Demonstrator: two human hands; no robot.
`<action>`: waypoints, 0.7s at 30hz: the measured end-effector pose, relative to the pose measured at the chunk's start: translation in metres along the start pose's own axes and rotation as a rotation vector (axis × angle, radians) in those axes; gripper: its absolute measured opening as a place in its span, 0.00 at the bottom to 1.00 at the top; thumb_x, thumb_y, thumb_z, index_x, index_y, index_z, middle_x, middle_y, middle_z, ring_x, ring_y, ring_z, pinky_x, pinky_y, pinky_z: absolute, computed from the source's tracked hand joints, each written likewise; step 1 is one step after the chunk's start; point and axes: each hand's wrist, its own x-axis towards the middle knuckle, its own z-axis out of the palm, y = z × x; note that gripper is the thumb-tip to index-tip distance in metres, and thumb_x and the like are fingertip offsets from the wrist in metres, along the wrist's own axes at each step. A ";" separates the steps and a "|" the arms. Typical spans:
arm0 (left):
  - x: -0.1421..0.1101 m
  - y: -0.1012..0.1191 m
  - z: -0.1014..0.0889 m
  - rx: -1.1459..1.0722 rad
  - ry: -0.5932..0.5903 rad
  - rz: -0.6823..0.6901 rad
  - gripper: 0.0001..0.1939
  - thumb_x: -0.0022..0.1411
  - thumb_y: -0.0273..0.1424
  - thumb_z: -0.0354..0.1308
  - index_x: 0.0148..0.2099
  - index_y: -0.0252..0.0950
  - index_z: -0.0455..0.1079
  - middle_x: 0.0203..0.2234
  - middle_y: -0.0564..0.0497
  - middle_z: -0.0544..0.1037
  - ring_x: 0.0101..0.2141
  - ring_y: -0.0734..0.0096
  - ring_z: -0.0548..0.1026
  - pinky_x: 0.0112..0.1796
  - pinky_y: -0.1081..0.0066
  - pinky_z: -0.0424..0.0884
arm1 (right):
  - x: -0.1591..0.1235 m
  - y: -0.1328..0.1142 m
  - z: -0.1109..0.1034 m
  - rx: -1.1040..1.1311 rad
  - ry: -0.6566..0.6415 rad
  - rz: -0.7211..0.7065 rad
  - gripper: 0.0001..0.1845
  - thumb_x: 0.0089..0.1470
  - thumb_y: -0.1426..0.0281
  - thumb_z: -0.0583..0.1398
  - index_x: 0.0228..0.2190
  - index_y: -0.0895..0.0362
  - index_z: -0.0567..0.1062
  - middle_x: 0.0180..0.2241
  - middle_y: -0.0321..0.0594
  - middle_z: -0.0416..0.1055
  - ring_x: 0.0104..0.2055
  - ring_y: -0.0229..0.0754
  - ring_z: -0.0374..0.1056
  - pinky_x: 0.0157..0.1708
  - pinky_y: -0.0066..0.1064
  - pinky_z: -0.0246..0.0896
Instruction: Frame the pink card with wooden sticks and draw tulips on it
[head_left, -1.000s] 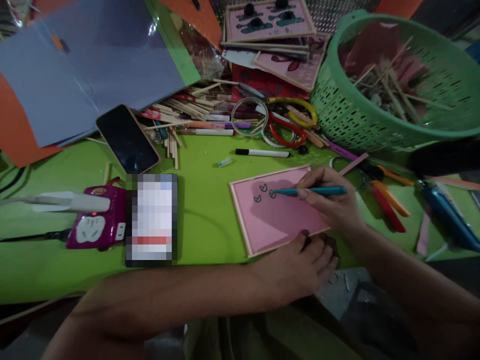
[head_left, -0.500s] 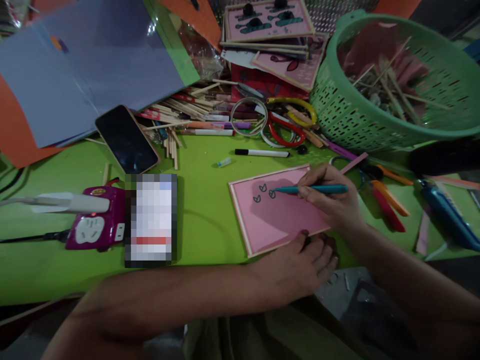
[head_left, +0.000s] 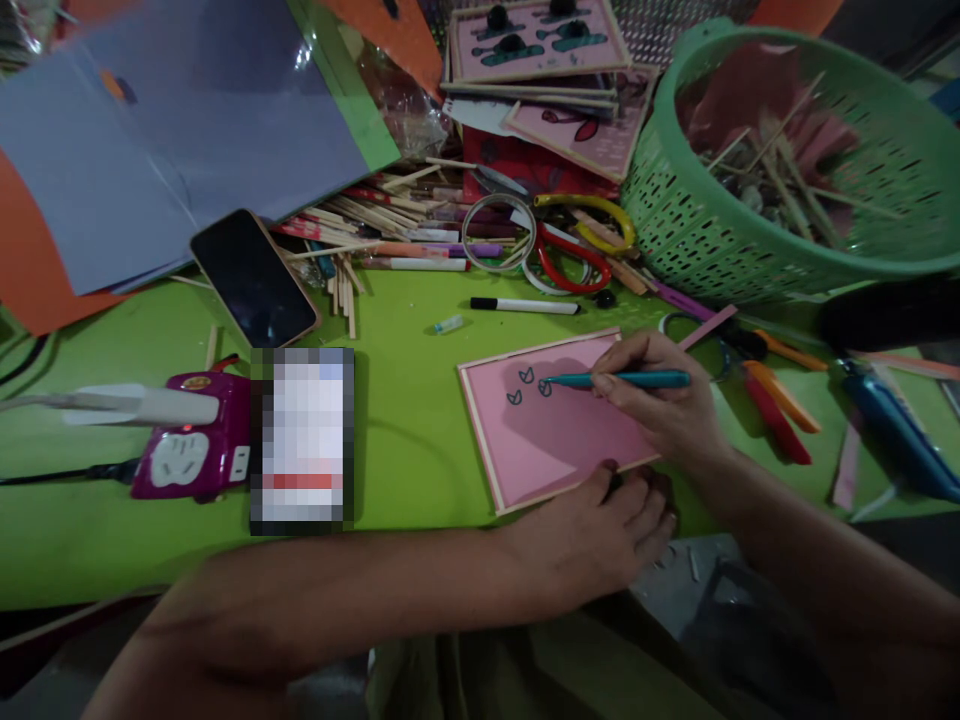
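Note:
A pink card [head_left: 525,460] with thin wooden sticks along its edges lies on the green table, tilted slightly. Three small dark outline shapes are drawn near its upper middle. My right hand [head_left: 660,390] pinches a teal marker pen [head_left: 577,380], its tip touching the rightmost shape. Below, my left hand [head_left: 600,530] rests along the card's lower edge with its fingers stretched out, and a small dark spot shows by the fingertips. Above the card lie a black-capped white marker [head_left: 525,306] and a small clear pale-blue cap [head_left: 449,324].
A green basket [head_left: 750,235] of sticks stands at right, near pliers [head_left: 780,395] and a blue glue gun [head_left: 900,430]. Behind are framed pink cards [head_left: 540,65], a tape roll [head_left: 466,230] and red-handled scissors [head_left: 574,275]. Leftward lie a dark phone [head_left: 255,280], a blurred screen and a purple power socket [head_left: 187,470].
The marker pen and my right hand have shifted very slightly, with the tip still at the rightmost shape. My left hand and the card stay in place.

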 end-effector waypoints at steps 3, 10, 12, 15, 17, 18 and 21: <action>0.000 0.000 -0.001 -0.005 -0.011 -0.001 0.25 0.77 0.26 0.45 0.70 0.31 0.67 0.66 0.37 0.73 0.61 0.57 0.73 0.61 0.52 0.63 | 0.000 0.001 0.000 -0.006 0.002 0.011 0.14 0.53 0.57 0.72 0.28 0.48 0.74 0.26 0.35 0.71 0.27 0.41 0.65 0.24 0.34 0.63; 0.001 0.000 0.000 -0.013 -0.024 0.011 0.25 0.78 0.26 0.45 0.71 0.31 0.67 0.66 0.36 0.72 0.62 0.56 0.72 0.61 0.52 0.63 | 0.000 0.001 0.001 -0.001 0.026 0.013 0.13 0.52 0.60 0.72 0.28 0.49 0.74 0.26 0.34 0.71 0.27 0.40 0.65 0.24 0.33 0.62; 0.001 0.000 0.000 -0.015 -0.021 0.008 0.24 0.77 0.26 0.45 0.71 0.31 0.67 0.66 0.36 0.72 0.61 0.56 0.72 0.61 0.52 0.62 | 0.000 0.000 0.001 -0.004 0.028 0.008 0.13 0.52 0.60 0.72 0.29 0.49 0.74 0.26 0.34 0.71 0.27 0.40 0.65 0.25 0.34 0.62; 0.000 0.000 0.001 -0.013 0.002 0.000 0.24 0.77 0.27 0.46 0.70 0.31 0.67 0.65 0.36 0.73 0.61 0.56 0.72 0.61 0.51 0.62 | 0.000 0.000 0.001 -0.011 0.033 0.008 0.13 0.53 0.60 0.72 0.28 0.49 0.74 0.26 0.34 0.71 0.27 0.40 0.66 0.25 0.34 0.62; 0.000 0.000 0.001 -0.014 0.016 -0.001 0.24 0.77 0.27 0.46 0.70 0.31 0.68 0.65 0.36 0.73 0.60 0.56 0.73 0.61 0.51 0.63 | 0.000 0.000 0.001 -0.010 0.034 0.008 0.14 0.53 0.59 0.72 0.28 0.48 0.74 0.26 0.34 0.71 0.27 0.41 0.65 0.24 0.34 0.62; 0.000 0.000 0.001 -0.013 0.013 0.000 0.24 0.77 0.27 0.46 0.70 0.31 0.68 0.65 0.36 0.73 0.60 0.56 0.73 0.61 0.52 0.63 | 0.000 0.000 0.001 -0.010 0.032 0.006 0.14 0.53 0.59 0.72 0.28 0.48 0.73 0.26 0.34 0.71 0.27 0.41 0.65 0.24 0.34 0.62; -0.001 0.000 0.002 -0.004 0.006 0.001 0.24 0.77 0.27 0.46 0.70 0.31 0.68 0.65 0.36 0.73 0.61 0.57 0.73 0.61 0.52 0.64 | 0.000 0.000 0.000 -0.022 0.023 0.012 0.13 0.53 0.59 0.72 0.28 0.47 0.73 0.26 0.35 0.70 0.27 0.43 0.65 0.24 0.36 0.61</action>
